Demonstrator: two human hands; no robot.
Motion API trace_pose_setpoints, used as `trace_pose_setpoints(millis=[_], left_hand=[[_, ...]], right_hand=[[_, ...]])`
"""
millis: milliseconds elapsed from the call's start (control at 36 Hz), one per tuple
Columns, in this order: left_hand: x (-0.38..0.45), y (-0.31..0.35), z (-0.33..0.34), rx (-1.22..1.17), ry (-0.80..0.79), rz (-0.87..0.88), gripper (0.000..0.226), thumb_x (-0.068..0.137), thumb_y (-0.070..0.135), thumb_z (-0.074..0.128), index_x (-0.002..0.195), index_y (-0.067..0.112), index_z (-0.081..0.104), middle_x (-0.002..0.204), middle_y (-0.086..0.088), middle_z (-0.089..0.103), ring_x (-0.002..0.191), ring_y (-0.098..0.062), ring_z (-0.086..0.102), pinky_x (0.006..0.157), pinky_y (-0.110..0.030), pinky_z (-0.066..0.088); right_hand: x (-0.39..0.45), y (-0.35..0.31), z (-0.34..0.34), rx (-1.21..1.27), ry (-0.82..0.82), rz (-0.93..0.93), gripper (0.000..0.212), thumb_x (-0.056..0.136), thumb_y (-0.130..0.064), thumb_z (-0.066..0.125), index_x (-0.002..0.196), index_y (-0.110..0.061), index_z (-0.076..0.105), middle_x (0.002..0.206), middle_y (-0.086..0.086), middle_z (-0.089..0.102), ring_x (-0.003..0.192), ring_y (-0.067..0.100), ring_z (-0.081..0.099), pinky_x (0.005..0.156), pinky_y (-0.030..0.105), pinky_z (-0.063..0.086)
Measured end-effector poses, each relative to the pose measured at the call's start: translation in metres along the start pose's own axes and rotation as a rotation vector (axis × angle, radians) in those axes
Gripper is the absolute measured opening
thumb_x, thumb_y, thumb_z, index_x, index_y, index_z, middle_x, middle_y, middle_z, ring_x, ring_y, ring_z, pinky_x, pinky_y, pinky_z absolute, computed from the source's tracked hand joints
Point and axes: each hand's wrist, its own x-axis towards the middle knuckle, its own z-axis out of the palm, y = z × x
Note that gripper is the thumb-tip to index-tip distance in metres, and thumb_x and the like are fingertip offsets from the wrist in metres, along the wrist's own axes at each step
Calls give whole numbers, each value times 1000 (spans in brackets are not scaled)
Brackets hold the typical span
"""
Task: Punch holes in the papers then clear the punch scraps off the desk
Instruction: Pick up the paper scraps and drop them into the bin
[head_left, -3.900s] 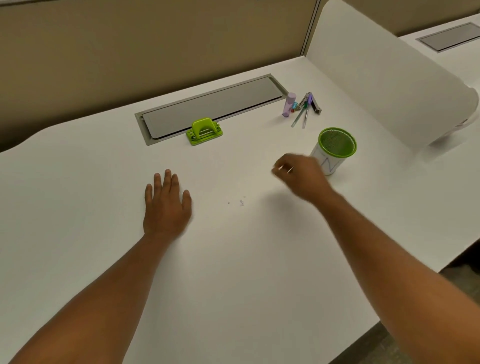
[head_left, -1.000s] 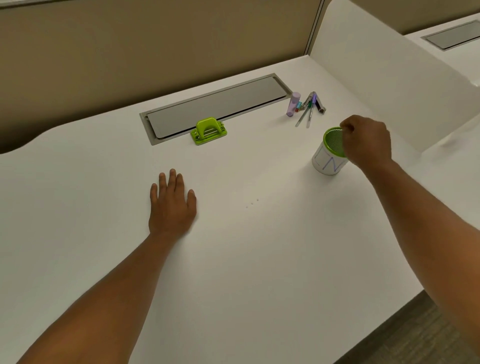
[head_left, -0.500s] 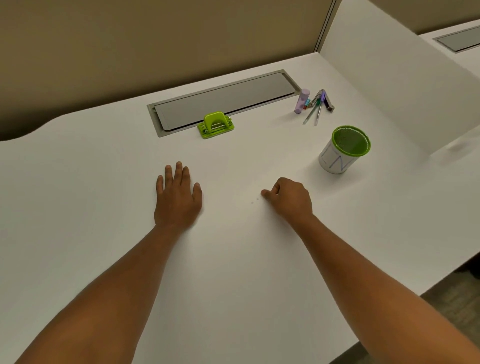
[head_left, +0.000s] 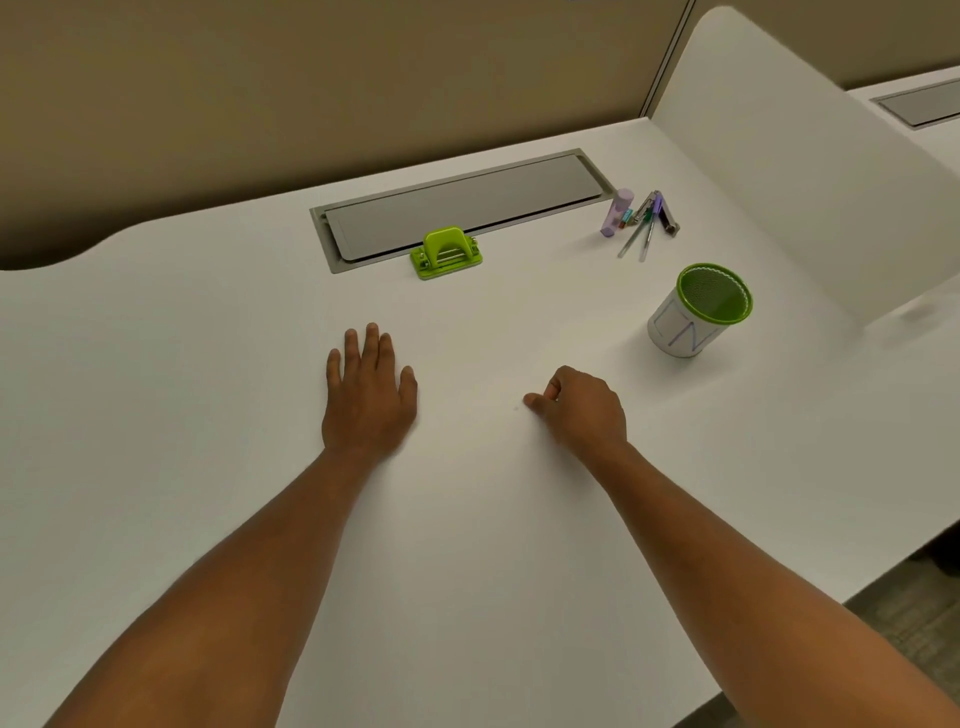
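The left hand (head_left: 370, 395) lay flat and palm-down on the smooth white tabletop (head_left: 208, 395), fingers spread a little and holding nothing. At its 3 o'clock, the right hand (head_left: 582, 410) rested knuckles-up, its fingers curled under and thumb and forefinger pinched together against the surface; whether anything sat between them was too small to tell. Just beside those fingertips, at their 9 o'clock, one faint speck of a punch scrap (head_left: 516, 408) showed on the matte top.

The glossy lime-green plastic hole punch (head_left: 445, 254) stood at the left hand's 12 o'clock, well apart, touching the front edge of a long grey rectangular cable-tray lid (head_left: 457, 202) set flush in the tabletop. At the right hand's 1 o'clock stood a round cup (head_left: 696, 312), green mesh inside, wrapped in white paper marked with blue strokes. Beyond it at 12 o'clock lay a lilac glue stick (head_left: 617, 212) upright beside a loose fan of pens (head_left: 647, 228). A curved white divider panel (head_left: 789, 171) rose along the right.
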Motion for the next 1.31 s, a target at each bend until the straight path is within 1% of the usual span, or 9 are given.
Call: trace_pose_setpoints(millis=[333, 444, 528, 667, 778, 861, 1028, 1167, 1306], left_hand=[[0, -1, 2, 1, -3, -3, 65, 97, 44, 17, 152, 9, 25, 162, -9, 16, 150, -28, 6, 122, -47, 5], [0, -1, 1, 4, -7, -3, 66, 97, 44, 16, 152, 9, 25, 162, -8, 16, 150, -28, 6, 122, -47, 5], [1, -1, 1, 6, -3, -1, 65, 98, 43, 18, 151, 8, 26, 162, -9, 18, 150, -29, 8, 122, -47, 6], [0, -2, 2, 6, -8, -3, 65, 98, 43, 18, 151, 8, 26, 162, -9, 18, 150, -28, 8, 121, -47, 6], [0, -3, 2, 12, 5, 2, 63, 98, 42, 21, 150, 7, 30, 160, -11, 22, 149, -30, 11, 121, -48, 9], [-1, -4, 3, 14, 19, 5, 61, 99, 40, 25, 149, 6, 31, 160, -11, 23, 149, -31, 13, 121, -49, 10], [0, 1, 0, 3, 35, 15, 64, 96, 42, 22, 148, 5, 34, 159, -12, 26, 148, -32, 16, 120, -49, 12], [-1, 2, -1, 4, 29, 11, 62, 98, 41, 25, 149, 6, 32, 159, -12, 24, 149, -31, 14, 120, -48, 9], [0, 2, -1, 8, 29, 5, 57, 100, 37, 32, 149, 6, 32, 160, -11, 24, 149, -31, 13, 120, -48, 10]], right_hand=[[-2, -4, 3, -8, -48, -18, 31, 82, -47, 69, 72, -23, 52, 73, -8, 61, 70, 15, 57, 54, 28, 35], [5, 1, -20, 306, -87, 8, 32, 85, -45, 71, 73, -16, 62, 67, -7, 63, 60, 11, 59, 57, 26, 43], [17, 9, -55, 654, -86, 86, 20, 91, -30, 67, 81, -13, 69, 68, -9, 65, 56, 7, 55, 49, 19, 40], [42, 33, -128, 743, 38, 131, 15, 92, -28, 64, 81, -21, 70, 74, -7, 68, 57, 6, 55, 53, 21, 38], [58, 58, -174, 602, 264, 119, 19, 86, -32, 70, 73, -20, 71, 74, -2, 68, 62, 10, 57, 55, 24, 44], [67, 77, -186, 429, 366, 95, 14, 85, -27, 69, 81, -15, 74, 73, -3, 66, 68, 12, 59, 60, 26, 46], [81, 96, -182, 61, 305, 58, 20, 89, -13, 58, 102, -16, 73, 104, 8, 70, 98, 28, 63, 84, 38, 54], [85, 93, -177, -35, 478, -67, 23, 90, -19, 54, 106, -17, 71, 103, 7, 73, 96, 28, 64, 80, 31, 45], [84, 89, -167, -193, 461, -81, 28, 92, -19, 49, 110, -20, 69, 103, 12, 72, 93, 37, 63, 75, 35, 48]])
